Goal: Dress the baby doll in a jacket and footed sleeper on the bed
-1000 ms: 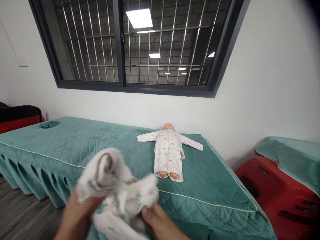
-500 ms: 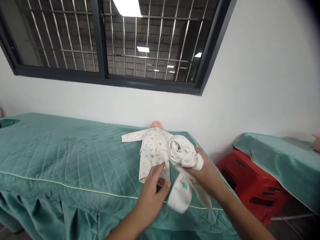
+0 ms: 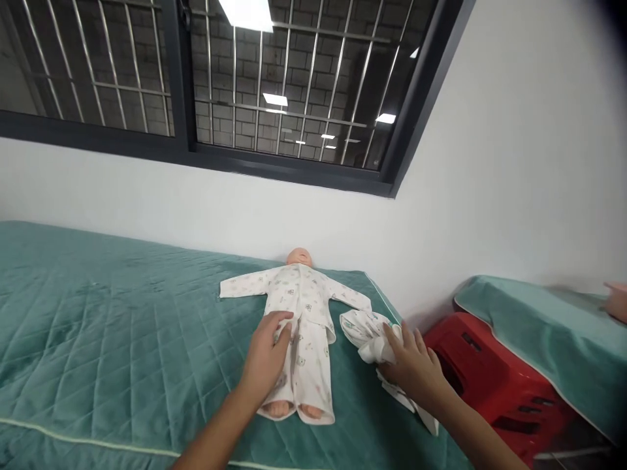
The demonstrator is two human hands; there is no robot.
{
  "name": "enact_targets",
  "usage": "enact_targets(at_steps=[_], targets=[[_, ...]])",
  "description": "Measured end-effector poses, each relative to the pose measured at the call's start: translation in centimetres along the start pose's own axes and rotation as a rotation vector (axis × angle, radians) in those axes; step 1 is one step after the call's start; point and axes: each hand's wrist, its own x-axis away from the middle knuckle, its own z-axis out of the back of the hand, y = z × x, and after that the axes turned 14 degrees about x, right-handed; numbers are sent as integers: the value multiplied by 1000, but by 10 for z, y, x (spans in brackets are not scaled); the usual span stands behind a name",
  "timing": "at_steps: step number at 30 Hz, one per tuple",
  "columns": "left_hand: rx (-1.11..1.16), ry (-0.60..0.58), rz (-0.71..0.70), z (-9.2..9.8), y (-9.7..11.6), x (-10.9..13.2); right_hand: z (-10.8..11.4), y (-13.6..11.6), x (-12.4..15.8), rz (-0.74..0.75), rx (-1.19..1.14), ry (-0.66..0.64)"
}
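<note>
A baby doll (image 3: pixel 300 256) lies on its back on the green quilted bed cover (image 3: pixel 147 339). It wears a white printed top (image 3: pixel 294 290) and matching trousers (image 3: pixel 312 365), and its bare feet show at the cuffs. Over the trouser leg on the left is my left hand (image 3: pixel 268 352), open, thumb and fingers apart. Right of the doll, a loosely bundled white printed cloth (image 3: pixel 362 329) rests on the cover near its sleeve. My right hand (image 3: pixel 414 365) touches the bundle's near side with fingers spread. Its palm side is hidden.
A red plastic stool (image 3: pixel 473 365) stands past the bed's right edge. Behind it is another green-covered surface (image 3: pixel 543 326), with a skin-toned object partly in view at the far right. A white wall and a barred window (image 3: pixel 294 85) rise behind the bed.
My right hand has lowered the cloth bundle onto the bed, and its fingers have spread. My left hand has shifted left and up along the doll's trousers. The view has moved closer.
</note>
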Motion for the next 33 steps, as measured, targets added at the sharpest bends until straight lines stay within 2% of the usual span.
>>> enact_targets(at_steps=[3,5,7,10,12,14,17,20,28,33], targets=[[-107,16,-134,-5,-17,-51,29,-11,-15,79,-103,93],[-183,15,-199,-11,-28,-88,47,-32,-37,211,-290,179],[-234,9,-203,-17,-39,-125,58,-62,-68,290,-546,227],[-275,-24,-130,-26,-58,-172,63,-114,-122,413,-849,245],[-275,-78,-102,-30,-73,-192,59,-145,-154,378,-1027,243],[-256,-138,-100,-31,-87,-201,52,-166,-175,272,-1135,231],[-225,-177,-73,-32,-99,-202,42,-179,-186,189,-1196,170],[-218,-180,-23,-32,-100,-199,39,-178,-184,192,-1210,137],[-206,-218,-9,-31,-95,-197,40,-179,-182,206,-1140,190],[-216,-241,-32,-31,-96,-198,35,-180,-186,296,-1099,241]])
